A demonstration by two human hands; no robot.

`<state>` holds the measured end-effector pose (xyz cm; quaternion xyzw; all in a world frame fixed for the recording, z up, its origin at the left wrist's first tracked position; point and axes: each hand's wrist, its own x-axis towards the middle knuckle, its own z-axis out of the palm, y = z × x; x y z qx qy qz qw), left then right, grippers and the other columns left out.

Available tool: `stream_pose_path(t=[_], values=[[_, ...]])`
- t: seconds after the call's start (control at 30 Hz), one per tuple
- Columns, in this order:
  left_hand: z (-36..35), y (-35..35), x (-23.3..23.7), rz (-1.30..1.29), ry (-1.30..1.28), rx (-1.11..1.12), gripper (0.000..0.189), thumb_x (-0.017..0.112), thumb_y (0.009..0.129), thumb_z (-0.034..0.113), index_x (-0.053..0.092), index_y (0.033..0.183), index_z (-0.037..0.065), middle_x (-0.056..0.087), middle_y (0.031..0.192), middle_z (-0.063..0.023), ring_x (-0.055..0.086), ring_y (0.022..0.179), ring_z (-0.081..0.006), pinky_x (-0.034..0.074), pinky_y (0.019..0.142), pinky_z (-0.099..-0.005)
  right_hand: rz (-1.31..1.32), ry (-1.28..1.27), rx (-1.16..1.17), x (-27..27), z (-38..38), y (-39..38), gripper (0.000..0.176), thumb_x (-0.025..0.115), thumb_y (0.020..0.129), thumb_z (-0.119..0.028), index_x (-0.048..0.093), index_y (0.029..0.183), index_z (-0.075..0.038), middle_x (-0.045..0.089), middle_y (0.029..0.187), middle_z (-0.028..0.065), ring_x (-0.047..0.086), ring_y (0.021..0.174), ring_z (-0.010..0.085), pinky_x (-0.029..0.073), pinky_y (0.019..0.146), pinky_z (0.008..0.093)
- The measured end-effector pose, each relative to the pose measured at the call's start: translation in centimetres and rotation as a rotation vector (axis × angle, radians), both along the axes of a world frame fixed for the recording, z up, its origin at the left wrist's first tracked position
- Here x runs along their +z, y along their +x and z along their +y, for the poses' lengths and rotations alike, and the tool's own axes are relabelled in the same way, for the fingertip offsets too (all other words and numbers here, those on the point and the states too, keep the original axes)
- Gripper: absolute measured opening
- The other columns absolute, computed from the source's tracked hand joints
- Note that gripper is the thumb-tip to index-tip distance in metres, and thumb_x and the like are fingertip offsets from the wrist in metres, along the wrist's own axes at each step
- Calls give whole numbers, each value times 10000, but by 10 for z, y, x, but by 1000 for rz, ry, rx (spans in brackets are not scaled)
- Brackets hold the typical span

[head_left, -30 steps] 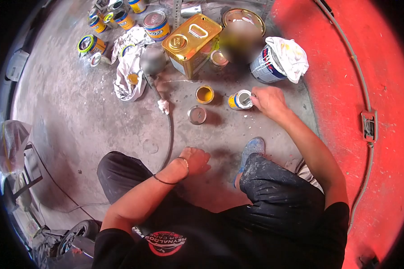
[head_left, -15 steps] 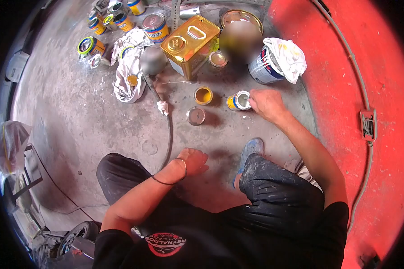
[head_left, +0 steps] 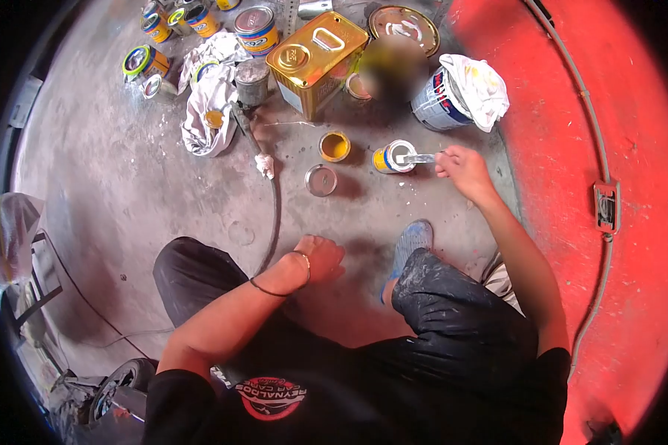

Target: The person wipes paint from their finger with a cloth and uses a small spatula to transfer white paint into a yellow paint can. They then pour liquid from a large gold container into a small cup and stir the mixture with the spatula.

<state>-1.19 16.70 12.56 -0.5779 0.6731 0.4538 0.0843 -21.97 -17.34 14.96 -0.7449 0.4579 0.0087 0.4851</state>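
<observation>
My right hand (head_left: 464, 174) grips a flat grey spatula (head_left: 423, 158) whose whitened end is at the mouth of a small open can (head_left: 382, 159). White paint coats that can's rim, and its label is yellow and blue. To its left stand an open can of yellow paint (head_left: 335, 146) and a grey-topped round tin (head_left: 321, 180). My left hand (head_left: 321, 259) hovers above the floor near my left knee, fingers curled in, with nothing seen in it; the palm is hidden.
A gold rectangular tin (head_left: 315, 63), a white-blue bucket (head_left: 438, 104) topped by a cloth (head_left: 476, 89) and a cloth-draped container (head_left: 211, 111) stand farther back. Several paint cans (head_left: 256, 33) are at the far left. A hose (head_left: 277, 215) crosses the grey floor; a cable (head_left: 590, 133) runs over the red part.
My right hand has drawn back a little to the right from the small can, bringing the spatula's blade into view. My left hand stays nearly where it was.
</observation>
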Motion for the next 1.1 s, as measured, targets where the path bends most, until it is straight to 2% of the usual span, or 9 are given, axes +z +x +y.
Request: stream_pose_path(t=[0.23,0.63,0.73,0.83,0.87,0.9,0.93,1.03,1.1], values=[[1,-1,-3,13,14,-34,471,686,1014,498,753,1128,45,783,1103,-211,764,1078,-420,602,929,-542,13,287,-285,2,-10,-49,299,712,1100,-324,697,1221,-50,775,1079,77,760,949,161,602,881,326],[-2,2,-2,15,32,-40,362,691,1013,428,784,1091,87,803,1082,-178,782,1053,-399,611,898,-532,-22,417,-411,-15,-9,-70,308,716,1099,-310,666,1260,-53,763,1167,99,764,1019,212,621,916,366],[8,-10,-38,-36,12,-51,286,694,999,364,806,1034,103,817,1035,-143,798,989,-370,622,836,-512,-55,309,-426,2,-1,-61,324,723,1092,-306,679,1275,-41,778,1114,105,780,941,208,627,866,342],[-12,-22,-2,-25,-37,-116,221,686,995,232,874,1087,164,850,1136,-82,815,1065,-267,644,843,-462,-28,-16,-246,33,11,-30,364,711,1101,-285,712,1333,-5,811,1114,128,804,944,206,627,826,311],[22,-22,-8,-20,-806,105,160,689,907,255,759,774,201,711,693,-24,694,647,-204,500,562,-400,-44,-101,-77,21,-2,-32,345,685,1116,-238,706,1353,12,800,1200,148,807,991,217,628,846,310],[22,-52,-23,-181,-740,104,221,715,856,258,648,650,212,596,605,17,598,560,-195,424,518,-418,-161,-97,-55,7,-8,-31,313,666,1124,-191,703,1357,16,780,1183,127,790,1006,199,623,861,313],[-21,-71,-46,19,-257,-1,124,805,887,218,900,964,195,858,1009,-38,807,925,-239,629,689,-487,-193,-103,6,0,-12,-23,292,657,1126,-169,702,1348,16,754,1150,103,763,1009,171,620,875,320],[-55,-60,35,152,46,-222,319,902,831,335,890,1113,187,852,1130,-67,802,1044,-281,635,822,-472,-95,-199,222,8,-3,25,203,651,1119,-154,706,1223,12,671,957,32,638,844,119,553,768,294],[-61,-79,25,90,-59,-135,325,839,902,378,875,1165,192,834,1211,-32,774,1127,-273,605,852,-487,-59,-270,341,-5,-6,39,181,645,1105,-133,699,1195,14,642,894,19,595,793,114,513,711,297]])
